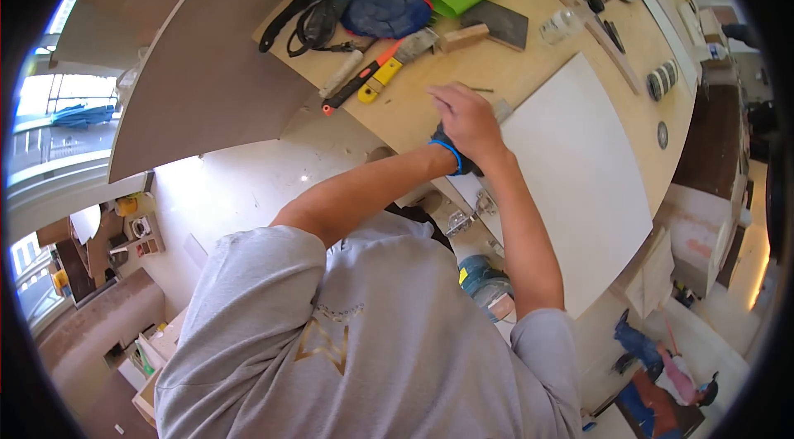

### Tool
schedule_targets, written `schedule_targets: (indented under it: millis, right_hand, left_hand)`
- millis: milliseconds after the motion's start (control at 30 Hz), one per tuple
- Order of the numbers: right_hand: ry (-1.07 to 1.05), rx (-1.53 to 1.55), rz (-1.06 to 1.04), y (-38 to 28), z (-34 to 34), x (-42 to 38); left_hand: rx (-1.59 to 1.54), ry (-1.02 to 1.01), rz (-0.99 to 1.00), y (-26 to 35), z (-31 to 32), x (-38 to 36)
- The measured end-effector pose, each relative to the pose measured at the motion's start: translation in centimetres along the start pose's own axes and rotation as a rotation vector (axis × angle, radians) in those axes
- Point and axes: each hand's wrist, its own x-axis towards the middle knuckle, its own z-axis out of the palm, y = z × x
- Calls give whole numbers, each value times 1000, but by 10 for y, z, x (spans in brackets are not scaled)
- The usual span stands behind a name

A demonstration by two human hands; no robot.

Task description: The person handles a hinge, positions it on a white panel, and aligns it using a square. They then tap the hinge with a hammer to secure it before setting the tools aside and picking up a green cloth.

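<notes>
My right hand (468, 115) is bare and crosses over my left hand, with its fingers bent and drawn together. What they hold, if anything, is hidden. My left hand (470, 166) wears a dark glove with a blue cuff; the right hand and wrist cover most of it, so its fingers do not show. Both hands are above the near edge of the wooden worktable (397, 125), beside a large white panel (579, 174). A small greyish piece (501, 111) shows just right of the right hand. Metal hinges (460, 222) lie below the wrists.
On the table are a yellow-handled scraper (380, 79), an orange-black tool (356, 83), a wood block (464, 38), a blue bundle (387, 2), a clear bottle (559, 24) and a tape roll (662, 80). A teal power tool (484, 278) is below. Another person (662, 360) is at lower right.
</notes>
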Motion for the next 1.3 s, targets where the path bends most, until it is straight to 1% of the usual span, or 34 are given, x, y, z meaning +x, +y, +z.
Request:
schedule_targets:
  millis: [100,200,233,333,433,533,633,733,833,867,933,1033,1133,1200,1233,1267,1300]
  right_hand:
    - [-240,-247,87,-9,39,57]
    - [-258,-188,499,-19,65,96]
    - [-238,-69,616,-11,77,104]
    - [-139,-136,678,-2,96,108]
    - [-61,-73,648,7,106,102]
    - [0,37,737,7,96,97]
    - [-2,28,749,3,85,96]
    - [-34,-204,725,-1,69,90]
    - [-23,-384,263,-4,73,80]
    - [-160,-368,218,-5,77,81]
    - [-431,-333,128,-29,88,92]
    - [-691,-537,74,-34,114,105]
    - [-681,-638,-77,-29,119,114]
    - [-631,-563,-104,-26,103,116]
    - [-607,-521,-117,-29,92,117]
    - [-526,-348,-51,-31,79,118]
    - [-446,-175,10,-32,63,118]
  left_hand:
    - [-60,-8,35,-3,5,-2]
    - [-96,-15,55,-1,11,-3]
    - [-106,-16,58,-1,12,-3]
    - [-136,-24,74,-1,15,-5]
    - [-145,-25,75,2,17,-4]
    - [-131,-19,62,5,15,-2]
    - [-110,-11,53,6,14,-1]
    - [-112,-10,58,4,16,0]
    - [-142,-12,74,0,19,-1]
    - [-160,-14,85,-1,20,-2]
    - [-195,-17,105,-6,24,-4]
    - [-275,-19,133,-17,31,-8]
    - [-307,-21,143,-19,34,-7]
    - [-274,-23,147,-16,32,-2]
    - [-203,-31,160,-10,24,-4]
    - [-132,-39,174,-4,16,-5]
    - [-55,-4,71,6,2,-2]
